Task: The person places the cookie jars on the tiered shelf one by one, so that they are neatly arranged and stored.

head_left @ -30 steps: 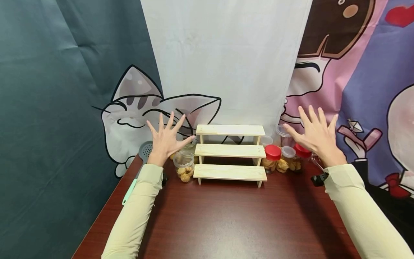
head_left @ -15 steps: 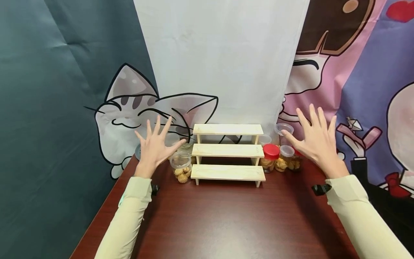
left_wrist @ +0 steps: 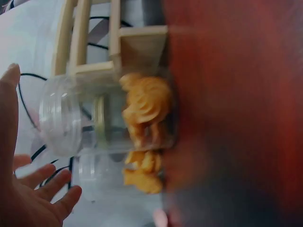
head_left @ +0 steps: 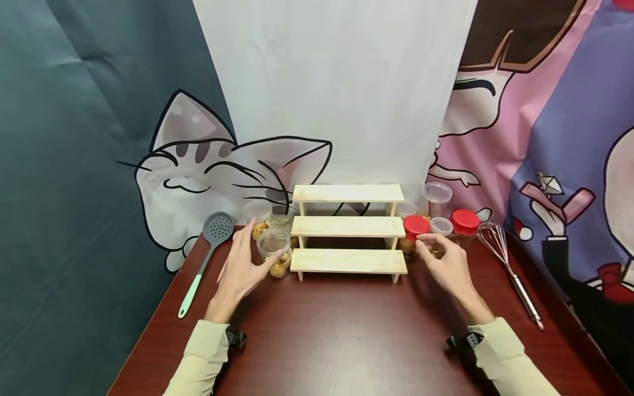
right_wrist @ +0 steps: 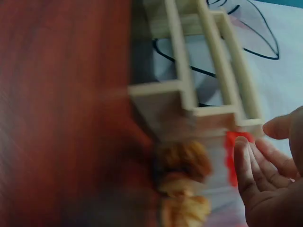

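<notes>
My left hand (head_left: 240,278) is spread beside a clear jar of cookies (head_left: 273,242) with a clear lid. In the left wrist view, a gap shows between the fingers and that cookie jar (left_wrist: 147,101). Over on the right, my right hand (head_left: 451,272) is by a red-lidded jar (head_left: 415,225), its fingers loosely bent. Its fingertips overlap the red lid (right_wrist: 230,163) in the right wrist view; contact cannot be made out. Between the hands stands a three-step wooden shelf (head_left: 348,226) with bare steps.
Behind the left jar is another clear jar (head_left: 257,212). More jars stand right of the shelf, including a second red-lidded jar (head_left: 465,223) and a tall clear one (head_left: 437,195). A slotted turner (head_left: 218,228) lies far left, a whisk (head_left: 520,289) far right. A printed curtain (head_left: 342,93) hangs behind.
Both hands, spread wide in the air before, have come down toward the jars beside the shelf. The right hand has also moved inward and its fingers have bent. The turner and whisk are now uncovered.
</notes>
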A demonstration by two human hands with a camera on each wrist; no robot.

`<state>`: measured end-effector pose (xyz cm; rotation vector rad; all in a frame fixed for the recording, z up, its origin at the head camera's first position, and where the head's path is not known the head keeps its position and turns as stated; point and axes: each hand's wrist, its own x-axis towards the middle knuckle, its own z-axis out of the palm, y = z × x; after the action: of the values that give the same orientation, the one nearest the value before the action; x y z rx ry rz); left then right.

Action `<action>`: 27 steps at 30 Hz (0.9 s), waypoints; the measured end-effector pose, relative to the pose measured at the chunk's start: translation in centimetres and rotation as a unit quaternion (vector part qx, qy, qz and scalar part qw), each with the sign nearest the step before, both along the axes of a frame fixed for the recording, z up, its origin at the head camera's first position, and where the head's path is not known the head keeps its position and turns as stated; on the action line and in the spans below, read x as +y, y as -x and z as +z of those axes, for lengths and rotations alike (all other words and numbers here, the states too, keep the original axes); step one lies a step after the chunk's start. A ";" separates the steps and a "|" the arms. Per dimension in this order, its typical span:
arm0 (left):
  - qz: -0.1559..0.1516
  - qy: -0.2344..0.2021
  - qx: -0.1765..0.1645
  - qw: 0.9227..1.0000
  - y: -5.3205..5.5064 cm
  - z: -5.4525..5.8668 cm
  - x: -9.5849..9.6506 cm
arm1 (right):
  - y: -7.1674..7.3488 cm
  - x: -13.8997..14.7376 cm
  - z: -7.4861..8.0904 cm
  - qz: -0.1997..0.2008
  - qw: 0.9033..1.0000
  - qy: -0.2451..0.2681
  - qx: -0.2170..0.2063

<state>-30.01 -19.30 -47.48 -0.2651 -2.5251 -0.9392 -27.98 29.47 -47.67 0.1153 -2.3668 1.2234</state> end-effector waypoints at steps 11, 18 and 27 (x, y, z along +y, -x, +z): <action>0.003 -0.089 -0.034 0.995 0.4 -2.9 1.1 | 0.9 -1.3 -4.1 -0.029 0.993 0.008 -0.118; 0.011 -0.078 -0.041 0.996 0.5 -4.0 1.6 | 0.7 -1.8 -4.7 0.014 0.979 0.124 -0.159; 0.019 -0.075 -0.039 0.996 0.3 -4.3 1.9 | 0.8 -2.6 -5.3 0.012 0.969 0.186 -0.162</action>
<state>-30.28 -17.38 -51.80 -0.1359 -2.5027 -1.1377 -28.79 26.85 -53.01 -0.1925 -2.3509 1.7890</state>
